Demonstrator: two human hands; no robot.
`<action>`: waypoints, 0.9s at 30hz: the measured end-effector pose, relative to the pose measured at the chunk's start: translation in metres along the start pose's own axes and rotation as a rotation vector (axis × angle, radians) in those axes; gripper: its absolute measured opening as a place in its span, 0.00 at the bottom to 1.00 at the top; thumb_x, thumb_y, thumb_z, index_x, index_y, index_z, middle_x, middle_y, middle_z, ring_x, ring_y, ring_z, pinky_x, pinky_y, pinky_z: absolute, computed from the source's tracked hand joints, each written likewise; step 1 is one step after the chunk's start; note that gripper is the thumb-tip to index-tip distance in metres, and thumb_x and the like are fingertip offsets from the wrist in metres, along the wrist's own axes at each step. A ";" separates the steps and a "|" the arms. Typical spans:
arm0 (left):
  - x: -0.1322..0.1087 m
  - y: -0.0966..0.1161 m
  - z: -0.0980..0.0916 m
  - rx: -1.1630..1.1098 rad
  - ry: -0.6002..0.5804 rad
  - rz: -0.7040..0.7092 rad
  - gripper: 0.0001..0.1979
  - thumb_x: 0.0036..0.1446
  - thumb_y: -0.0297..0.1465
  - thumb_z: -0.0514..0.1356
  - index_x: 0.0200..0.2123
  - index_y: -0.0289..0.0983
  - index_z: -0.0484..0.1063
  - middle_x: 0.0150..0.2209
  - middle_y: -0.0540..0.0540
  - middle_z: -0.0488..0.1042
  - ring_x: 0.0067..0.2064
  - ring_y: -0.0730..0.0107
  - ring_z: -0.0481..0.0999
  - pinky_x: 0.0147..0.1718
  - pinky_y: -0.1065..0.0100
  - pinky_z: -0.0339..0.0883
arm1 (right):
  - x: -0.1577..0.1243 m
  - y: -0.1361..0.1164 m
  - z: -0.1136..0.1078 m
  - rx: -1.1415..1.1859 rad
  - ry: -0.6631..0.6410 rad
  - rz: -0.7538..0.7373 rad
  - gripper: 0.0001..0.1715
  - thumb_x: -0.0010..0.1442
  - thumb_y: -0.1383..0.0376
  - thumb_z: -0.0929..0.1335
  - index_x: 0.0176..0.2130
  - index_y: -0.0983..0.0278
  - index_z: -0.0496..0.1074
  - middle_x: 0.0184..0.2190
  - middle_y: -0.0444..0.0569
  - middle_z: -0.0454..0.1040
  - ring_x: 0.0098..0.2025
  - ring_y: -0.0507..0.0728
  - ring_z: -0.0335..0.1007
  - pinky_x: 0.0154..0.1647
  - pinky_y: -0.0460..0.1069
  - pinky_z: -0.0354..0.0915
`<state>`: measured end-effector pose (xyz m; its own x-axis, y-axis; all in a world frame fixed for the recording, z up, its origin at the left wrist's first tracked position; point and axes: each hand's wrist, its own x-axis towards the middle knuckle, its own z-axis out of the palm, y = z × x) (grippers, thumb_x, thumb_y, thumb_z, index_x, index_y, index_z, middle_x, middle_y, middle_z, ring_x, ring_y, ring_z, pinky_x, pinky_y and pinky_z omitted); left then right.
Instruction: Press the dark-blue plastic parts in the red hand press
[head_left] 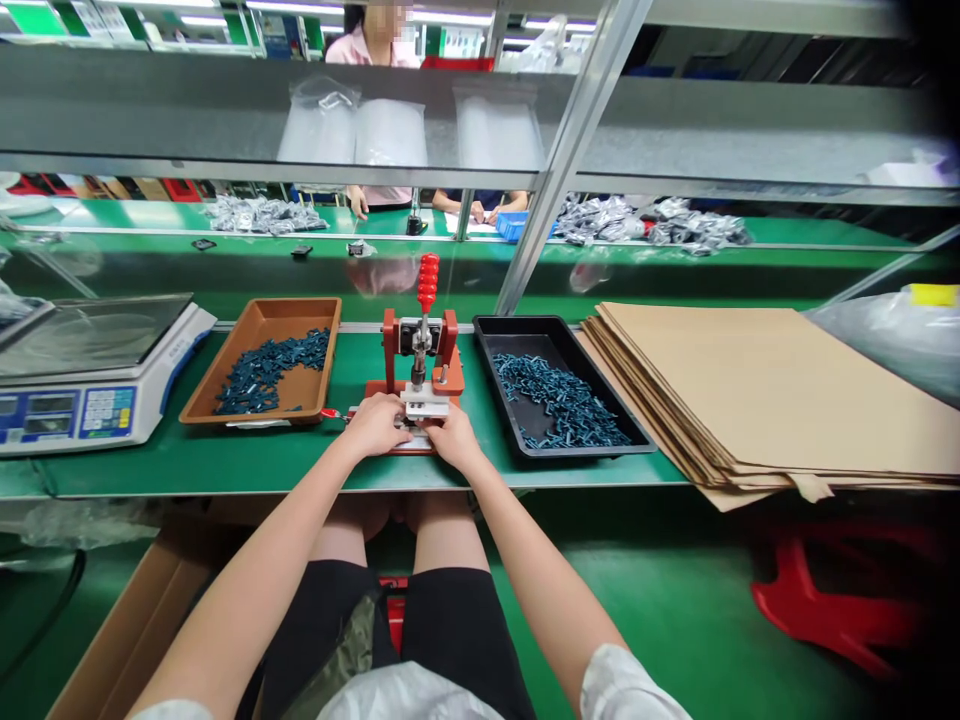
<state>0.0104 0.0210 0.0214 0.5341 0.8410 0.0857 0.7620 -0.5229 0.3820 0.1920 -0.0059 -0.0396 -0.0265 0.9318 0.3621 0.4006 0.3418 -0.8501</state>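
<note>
A toggle-clamp press (pixel 421 350) with an upright red handle (pixel 427 283) stands before me on the green bench. At the left of its metal fixture block is my left hand (pixel 377 425), fingers bent in against it. My right hand (pixel 453 436) meets the block from the other side, its fingers curled at the lower edge. Whatever lies between my fingertips is too small or hidden to make out. Small dark blue parts (pixel 262 375) fill much of a brown tray (pixel 201 400) to the left. More such parts (pixel 562 400) lie in a black tray (pixel 525 330) to the right.
A weighing scale (pixel 112 400) sits at the far left. Stacked brown cardboard sheets (pixel 765 390) overhang the bench edge at right. A metal post (pixel 570 150) and a shelf with plastic bags (pixel 390 132) stand ahead. Co-workers are across the bench; a red stool (pixel 817 600) is on the floor.
</note>
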 end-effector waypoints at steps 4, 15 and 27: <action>-0.005 0.002 0.000 -0.008 0.015 0.001 0.11 0.48 0.35 0.70 0.37 0.42 0.82 0.48 0.43 0.81 0.52 0.48 0.76 0.53 0.53 0.69 | -0.002 -0.003 -0.002 -0.073 -0.011 -0.100 0.15 0.58 0.68 0.68 0.43 0.59 0.81 0.46 0.50 0.80 0.50 0.62 0.76 0.56 0.57 0.70; -0.011 0.009 0.002 0.013 0.064 0.015 0.07 0.52 0.34 0.67 0.35 0.39 0.81 0.44 0.40 0.80 0.51 0.48 0.76 0.52 0.51 0.69 | -0.004 -0.007 -0.006 -0.143 -0.045 -0.209 0.16 0.62 0.68 0.66 0.46 0.60 0.79 0.49 0.52 0.78 0.52 0.63 0.74 0.58 0.59 0.69; -0.046 -0.032 -0.013 -0.240 0.801 -0.207 0.18 0.61 0.39 0.60 0.51 0.39 0.73 0.57 0.36 0.72 0.61 0.52 0.69 0.64 0.48 0.60 | -0.005 -0.012 -0.004 -0.150 -0.029 -0.206 0.20 0.62 0.70 0.65 0.51 0.59 0.77 0.54 0.53 0.74 0.58 0.63 0.70 0.62 0.60 0.66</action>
<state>-0.0431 0.0005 0.0170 -0.0956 0.8078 0.5816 0.6693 -0.3803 0.6383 0.1912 -0.0154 -0.0292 -0.1470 0.8480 0.5091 0.5154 0.5050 -0.6924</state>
